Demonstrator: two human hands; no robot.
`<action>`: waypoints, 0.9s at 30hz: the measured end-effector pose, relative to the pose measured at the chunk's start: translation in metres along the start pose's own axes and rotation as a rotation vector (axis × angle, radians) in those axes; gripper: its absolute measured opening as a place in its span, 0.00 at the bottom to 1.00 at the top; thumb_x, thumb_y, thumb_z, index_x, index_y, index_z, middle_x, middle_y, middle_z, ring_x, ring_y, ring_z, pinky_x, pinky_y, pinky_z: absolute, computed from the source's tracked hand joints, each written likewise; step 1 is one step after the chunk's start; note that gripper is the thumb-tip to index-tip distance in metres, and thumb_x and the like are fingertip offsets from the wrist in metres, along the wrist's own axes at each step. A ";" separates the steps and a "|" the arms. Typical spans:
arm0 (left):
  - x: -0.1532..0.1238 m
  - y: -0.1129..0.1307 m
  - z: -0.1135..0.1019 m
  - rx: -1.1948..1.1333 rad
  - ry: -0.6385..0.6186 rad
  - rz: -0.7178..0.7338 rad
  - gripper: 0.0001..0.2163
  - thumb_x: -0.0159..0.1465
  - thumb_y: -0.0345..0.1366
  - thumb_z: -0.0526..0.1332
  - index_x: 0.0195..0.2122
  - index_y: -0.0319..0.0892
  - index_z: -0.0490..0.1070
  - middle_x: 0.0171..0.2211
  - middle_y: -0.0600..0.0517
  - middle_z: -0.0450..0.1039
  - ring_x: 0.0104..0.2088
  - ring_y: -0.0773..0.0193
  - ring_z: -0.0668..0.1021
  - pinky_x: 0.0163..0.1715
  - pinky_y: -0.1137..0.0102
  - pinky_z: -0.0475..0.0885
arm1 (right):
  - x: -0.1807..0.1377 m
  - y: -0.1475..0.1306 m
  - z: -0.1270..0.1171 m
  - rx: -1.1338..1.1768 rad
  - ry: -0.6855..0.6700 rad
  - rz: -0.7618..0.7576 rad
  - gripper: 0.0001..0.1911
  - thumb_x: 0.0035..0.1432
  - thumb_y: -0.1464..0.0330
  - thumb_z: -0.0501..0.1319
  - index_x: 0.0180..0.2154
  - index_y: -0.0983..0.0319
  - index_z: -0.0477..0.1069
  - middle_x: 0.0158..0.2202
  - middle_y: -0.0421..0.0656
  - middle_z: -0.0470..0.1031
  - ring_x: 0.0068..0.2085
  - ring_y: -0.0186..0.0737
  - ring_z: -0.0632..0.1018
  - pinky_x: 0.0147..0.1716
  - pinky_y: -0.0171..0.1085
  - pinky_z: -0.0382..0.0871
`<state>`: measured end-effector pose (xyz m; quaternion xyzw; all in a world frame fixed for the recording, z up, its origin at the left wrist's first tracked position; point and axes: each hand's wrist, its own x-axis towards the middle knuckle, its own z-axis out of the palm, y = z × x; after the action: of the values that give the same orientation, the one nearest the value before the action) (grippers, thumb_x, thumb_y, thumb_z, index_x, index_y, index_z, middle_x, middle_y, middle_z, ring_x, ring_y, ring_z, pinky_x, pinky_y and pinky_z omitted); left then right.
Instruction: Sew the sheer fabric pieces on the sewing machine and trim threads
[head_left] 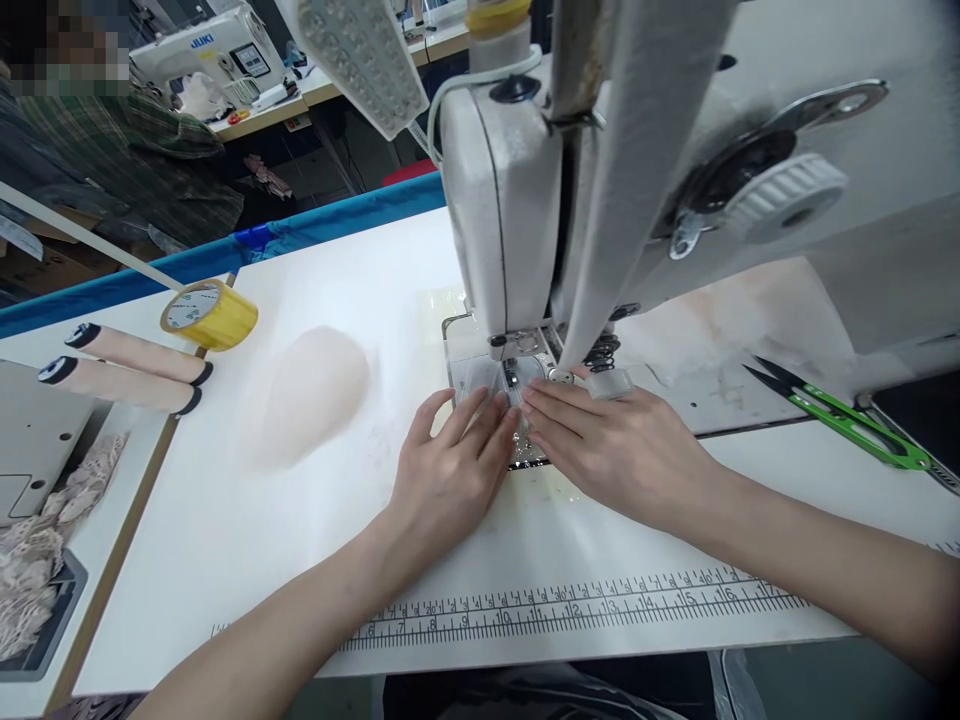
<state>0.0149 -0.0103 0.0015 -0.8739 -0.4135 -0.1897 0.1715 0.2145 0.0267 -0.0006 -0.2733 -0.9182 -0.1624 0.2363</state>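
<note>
My left hand (450,465) lies flat with its fingers stretched out, pressing a small sheer piece of fabric (480,385) onto the needle plate of the white sewing machine (510,210). My right hand (619,445) lies flat beside it, fingers extended and touching the left fingertips, just in front of the presser foot (517,365). A clear plastic thimble-like guard (611,385) sits at the right hand's knuckles. Neither hand grips anything.
A pale padded cup (311,395) lies left of the machine, with a yellow tape roll (210,315) and two pale tubes (124,370) beyond. Green thread snips (847,415) rest at right. Printed ruler (585,605) marks the table's front edge. A person (112,150) sits at the far left.
</note>
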 end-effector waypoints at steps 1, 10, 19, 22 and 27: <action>0.000 -0.001 0.001 -0.002 0.002 -0.002 0.12 0.67 0.29 0.58 0.51 0.39 0.73 0.48 0.47 0.79 0.52 0.57 0.78 0.55 0.57 0.64 | 0.000 0.000 0.000 -0.004 -0.002 0.002 0.13 0.66 0.76 0.54 0.40 0.69 0.79 0.40 0.48 0.82 0.37 0.39 0.81 0.54 0.43 0.69; 0.003 -0.005 0.003 0.003 0.002 -0.016 0.13 0.68 0.34 0.59 0.52 0.40 0.72 0.49 0.47 0.79 0.52 0.56 0.78 0.56 0.56 0.63 | 0.002 0.004 0.000 -0.015 0.004 0.029 0.12 0.65 0.75 0.55 0.40 0.68 0.78 0.37 0.46 0.82 0.36 0.38 0.79 0.53 0.43 0.67; -0.006 0.004 -0.011 -0.008 -0.026 -0.001 0.11 0.67 0.32 0.59 0.50 0.39 0.73 0.48 0.47 0.79 0.52 0.56 0.79 0.55 0.56 0.64 | 0.002 0.004 -0.001 0.018 0.027 0.059 0.15 0.60 0.81 0.53 0.35 0.64 0.78 0.37 0.42 0.81 0.34 0.37 0.77 0.50 0.42 0.67; -0.006 0.004 -0.011 -0.007 -0.024 -0.004 0.11 0.68 0.32 0.58 0.50 0.39 0.73 0.48 0.47 0.79 0.51 0.57 0.79 0.55 0.56 0.64 | 0.002 0.004 -0.001 0.019 0.022 0.054 0.15 0.60 0.81 0.54 0.36 0.64 0.78 0.37 0.43 0.81 0.35 0.38 0.77 0.49 0.42 0.67; -0.005 0.002 -0.007 -0.003 -0.016 -0.014 0.12 0.68 0.32 0.58 0.51 0.38 0.73 0.49 0.46 0.79 0.50 0.57 0.80 0.56 0.55 0.64 | 0.002 0.005 0.000 -0.018 -0.002 0.027 0.14 0.60 0.81 0.55 0.38 0.65 0.78 0.38 0.45 0.81 0.39 0.40 0.77 0.49 0.42 0.66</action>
<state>0.0119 -0.0175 0.0048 -0.8727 -0.4206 -0.1845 0.1657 0.2162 0.0318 0.0019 -0.2879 -0.9131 -0.1672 0.2353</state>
